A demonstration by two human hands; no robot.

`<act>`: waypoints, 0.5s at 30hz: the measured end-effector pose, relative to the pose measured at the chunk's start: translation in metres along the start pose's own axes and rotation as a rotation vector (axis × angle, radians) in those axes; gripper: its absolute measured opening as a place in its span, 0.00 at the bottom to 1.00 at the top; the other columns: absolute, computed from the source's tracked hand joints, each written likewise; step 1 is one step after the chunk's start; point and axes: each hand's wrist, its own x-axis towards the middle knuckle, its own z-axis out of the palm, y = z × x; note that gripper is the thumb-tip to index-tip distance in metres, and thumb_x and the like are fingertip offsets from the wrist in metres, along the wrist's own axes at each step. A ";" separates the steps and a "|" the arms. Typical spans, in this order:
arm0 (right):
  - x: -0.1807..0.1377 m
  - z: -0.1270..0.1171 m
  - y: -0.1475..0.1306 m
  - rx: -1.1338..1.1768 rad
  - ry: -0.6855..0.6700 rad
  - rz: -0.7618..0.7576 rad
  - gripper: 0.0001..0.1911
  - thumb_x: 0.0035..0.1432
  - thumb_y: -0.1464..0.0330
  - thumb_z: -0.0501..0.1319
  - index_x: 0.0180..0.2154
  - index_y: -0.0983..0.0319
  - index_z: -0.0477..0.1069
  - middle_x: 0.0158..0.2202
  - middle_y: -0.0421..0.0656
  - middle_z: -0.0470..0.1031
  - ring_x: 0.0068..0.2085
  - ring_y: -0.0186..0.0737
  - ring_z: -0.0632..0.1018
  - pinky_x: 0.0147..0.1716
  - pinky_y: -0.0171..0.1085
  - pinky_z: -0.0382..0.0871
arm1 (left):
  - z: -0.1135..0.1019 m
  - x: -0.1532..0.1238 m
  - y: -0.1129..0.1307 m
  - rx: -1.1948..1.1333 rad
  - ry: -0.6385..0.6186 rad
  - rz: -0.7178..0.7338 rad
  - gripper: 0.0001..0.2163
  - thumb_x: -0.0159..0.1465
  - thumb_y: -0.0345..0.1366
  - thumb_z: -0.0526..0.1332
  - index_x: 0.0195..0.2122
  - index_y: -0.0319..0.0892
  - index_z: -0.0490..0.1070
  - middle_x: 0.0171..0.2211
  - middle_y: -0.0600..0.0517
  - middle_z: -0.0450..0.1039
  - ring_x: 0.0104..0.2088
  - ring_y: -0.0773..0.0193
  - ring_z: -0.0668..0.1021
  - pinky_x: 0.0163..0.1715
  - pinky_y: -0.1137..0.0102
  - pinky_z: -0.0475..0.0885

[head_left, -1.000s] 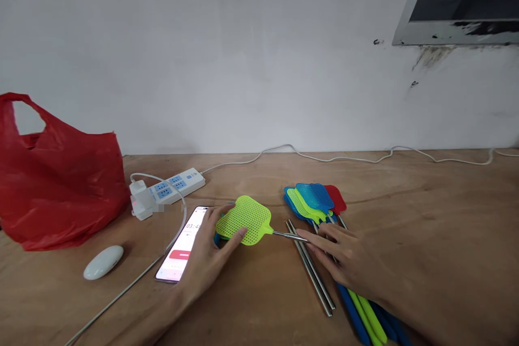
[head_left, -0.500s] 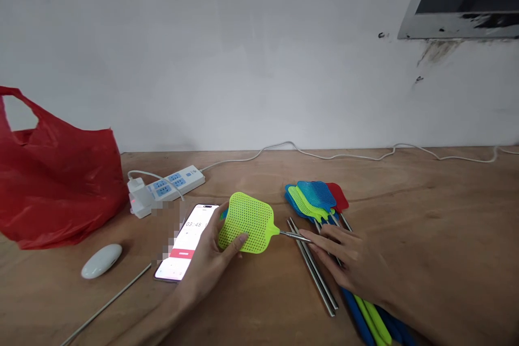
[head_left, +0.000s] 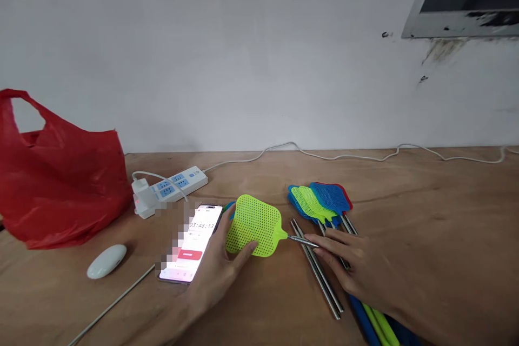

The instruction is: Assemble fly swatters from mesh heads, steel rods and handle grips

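My left hand (head_left: 219,262) is closed on the head of a yellow-green fly swatter (head_left: 256,226), its thumb on the perforated face. A bit of blue shows behind that head, mostly hidden. My right hand (head_left: 343,257) pinches the swatter's thin metal rod near the head. Under and beyond my right hand lies a pile of fly swatters with blue (head_left: 330,198), yellow-green (head_left: 310,203) and red heads. Their blue and yellow-green grips (head_left: 377,319) come out below my right forearm. Loose metal tubes (head_left: 318,275) lie just left of that hand.
A lit phone (head_left: 192,246) showing a timer lies beside my left hand. Farther left are a white power strip (head_left: 188,177) with a plugged-in charger, a white mouse-shaped object (head_left: 106,261), a cable and a red plastic bag (head_left: 65,178). A white cord (head_left: 324,157) runs along the wall.
The top blue swatter head in the pile has slid right, covering most of the red one. Both hands keep their hold on the yellow-green swatter. The whole view has shifted slightly.
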 end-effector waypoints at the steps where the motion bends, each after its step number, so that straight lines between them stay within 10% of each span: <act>1: 0.001 0.000 0.001 0.007 0.012 0.021 0.15 0.68 0.69 0.53 0.51 0.58 0.75 0.34 0.44 0.79 0.32 0.39 0.80 0.29 0.36 0.73 | -0.001 0.001 0.000 0.084 0.011 0.038 0.32 0.67 0.43 0.60 0.68 0.50 0.47 0.63 0.43 0.62 0.62 0.45 0.67 0.59 0.47 0.66; 5: 0.002 0.001 0.002 -0.013 0.059 0.129 0.12 0.67 0.65 0.55 0.43 0.57 0.78 0.35 0.45 0.81 0.35 0.44 0.82 0.30 0.38 0.75 | -0.006 0.001 0.012 0.416 0.142 0.320 0.35 0.69 0.38 0.58 0.71 0.47 0.39 0.67 0.39 0.53 0.66 0.43 0.59 0.61 0.42 0.61; 11: 0.001 -0.007 -0.015 0.114 0.014 0.119 0.10 0.64 0.69 0.58 0.42 0.56 0.78 0.33 0.42 0.80 0.33 0.40 0.81 0.30 0.36 0.74 | -0.008 0.003 0.035 0.617 -0.061 0.787 0.12 0.70 0.29 0.55 0.53 0.42 0.70 0.53 0.46 0.75 0.57 0.52 0.72 0.61 0.48 0.64; 15: 0.006 -0.011 -0.025 0.152 -0.017 0.013 0.12 0.66 0.71 0.55 0.45 0.59 0.76 0.32 0.43 0.77 0.32 0.40 0.79 0.30 0.36 0.72 | -0.008 0.007 0.038 0.684 -0.167 0.906 0.10 0.70 0.25 0.54 0.45 0.40 0.73 0.46 0.48 0.78 0.56 0.52 0.74 0.60 0.49 0.66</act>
